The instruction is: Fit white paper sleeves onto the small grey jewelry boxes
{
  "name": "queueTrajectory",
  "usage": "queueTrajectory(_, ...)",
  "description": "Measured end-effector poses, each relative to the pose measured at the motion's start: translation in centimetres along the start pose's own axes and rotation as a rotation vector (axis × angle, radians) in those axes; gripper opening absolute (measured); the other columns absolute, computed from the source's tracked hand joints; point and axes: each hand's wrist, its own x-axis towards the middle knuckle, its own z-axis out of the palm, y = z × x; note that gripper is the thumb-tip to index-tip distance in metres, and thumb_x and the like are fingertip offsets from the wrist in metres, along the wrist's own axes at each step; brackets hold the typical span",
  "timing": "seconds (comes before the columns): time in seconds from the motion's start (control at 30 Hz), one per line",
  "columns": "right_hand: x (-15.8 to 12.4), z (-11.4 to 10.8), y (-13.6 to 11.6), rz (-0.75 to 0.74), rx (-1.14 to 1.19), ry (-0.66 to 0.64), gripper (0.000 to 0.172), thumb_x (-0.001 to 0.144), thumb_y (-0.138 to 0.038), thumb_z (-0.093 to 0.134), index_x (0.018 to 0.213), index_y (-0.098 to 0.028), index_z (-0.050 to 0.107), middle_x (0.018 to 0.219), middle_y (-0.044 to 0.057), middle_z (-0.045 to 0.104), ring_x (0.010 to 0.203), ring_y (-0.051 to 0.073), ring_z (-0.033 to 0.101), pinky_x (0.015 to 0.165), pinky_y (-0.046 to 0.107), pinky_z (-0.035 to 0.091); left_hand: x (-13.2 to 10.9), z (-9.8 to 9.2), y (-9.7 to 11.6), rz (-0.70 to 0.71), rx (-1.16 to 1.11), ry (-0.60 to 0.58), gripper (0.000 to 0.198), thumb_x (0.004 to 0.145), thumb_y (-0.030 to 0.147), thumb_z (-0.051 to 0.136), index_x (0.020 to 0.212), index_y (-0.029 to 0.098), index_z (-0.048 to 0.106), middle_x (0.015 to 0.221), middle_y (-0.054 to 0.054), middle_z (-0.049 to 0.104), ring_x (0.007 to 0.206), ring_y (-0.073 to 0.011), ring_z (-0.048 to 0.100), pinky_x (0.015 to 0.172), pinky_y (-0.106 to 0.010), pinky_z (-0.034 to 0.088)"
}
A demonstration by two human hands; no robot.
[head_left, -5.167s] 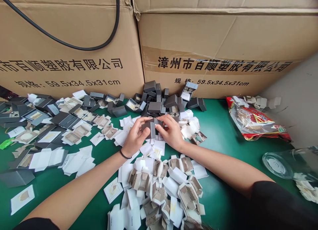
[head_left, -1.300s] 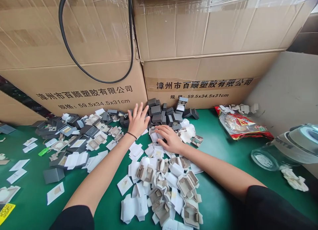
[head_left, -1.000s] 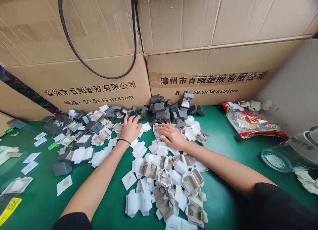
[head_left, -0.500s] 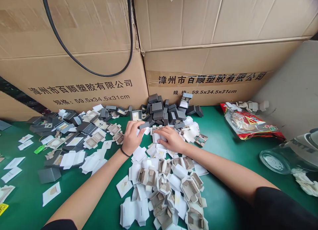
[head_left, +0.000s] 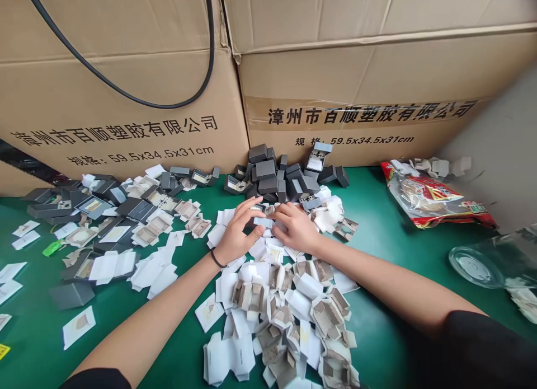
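Note:
My left hand (head_left: 240, 233) has its thumb and fingers closed round a small grey box (head_left: 263, 222), its pale face turned toward me. From the other side, my right hand (head_left: 296, 228) has curled its fingers against the same box; their tips are partly hidden. Just behind the hands rises a pile of small dark grey boxes (head_left: 267, 176), some with lids up, one of them an open box (head_left: 318, 156) on top. Below the hands spreads a heap of torn white and grey-brown card pieces (head_left: 289, 316).
Further dark boxes (head_left: 136, 209) mixed with card scraps cover the left of the green table (head_left: 390, 299). Large cardboard cartons (head_left: 356, 75) wall off the back, a black cable (head_left: 168, 106) hanging before them. At right lie a red snack bag (head_left: 436, 196) and a clear jar (head_left: 478, 266).
My right hand has moved from the card pieces to the small box in my left hand. The left hand has shifted slightly right and down, bringing both hands together. The view has shifted slightly.

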Motion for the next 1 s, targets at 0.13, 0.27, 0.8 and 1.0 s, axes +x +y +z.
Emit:
queueTrajectory(0.13,-0.4,-0.9,-0.1,-0.179,0.023,0.208,0.024,0.088,-0.031,0.045,0.093,-0.016,0.063,0.090,0.009,0.062,0.086,0.021,0.050,0.078,0.038,0.039,0.1,0.1,-0.3,-0.126,-0.024,0.033,0.029,0.079,0.030,0.061,0.104,0.020,0.050,0.136,-0.013,0.044,0.127,-0.0252,0.042,0.103,-0.045,0.039)
queueTrajectory(0.27,-1.0,-1.0,-0.9,-0.626,0.141,0.026,0.041,0.087,-0.053,0.041,0.092,-0.018,0.063,0.080,0.007,0.061,0.076,0.018,0.051,0.070,0.034,0.038,0.2,0.5,-0.8,-0.191,-0.069,0.082,0.036,0.077,0.029,0.062,0.110,0.020,0.050,0.133,-0.012,0.048,0.123,-0.0241,0.047,0.102,-0.043,0.039)
queueTrajectory(0.8,-0.7,0.0,-1.5,-0.305,0.126,-0.205,0.022,0.087,-0.032,0.052,0.101,-0.021,0.065,0.096,0.006,0.066,0.089,0.020,0.049,0.075,0.033,0.037,0.0,0.7,-1.8,-0.276,-0.119,0.172,0.029,0.077,0.038,0.062,0.096,0.017,0.056,0.140,-0.015,0.038,0.121,-0.0261,0.048,0.083,-0.035,0.052)
queueTrajectory(1.0,-0.5,-0.3,-2.4,-0.208,-0.118,-0.218,0.021,0.088,-0.022,0.048,0.098,-0.020,0.066,0.085,0.006,0.063,0.083,0.019,0.048,0.069,0.033,0.033,0.1,0.8,-1.9,-0.297,-0.155,0.170,0.031,0.078,0.039,0.061,0.099,0.016,0.058,0.132,-0.015,0.047,0.110,-0.0231,0.056,0.080,-0.033,0.053)
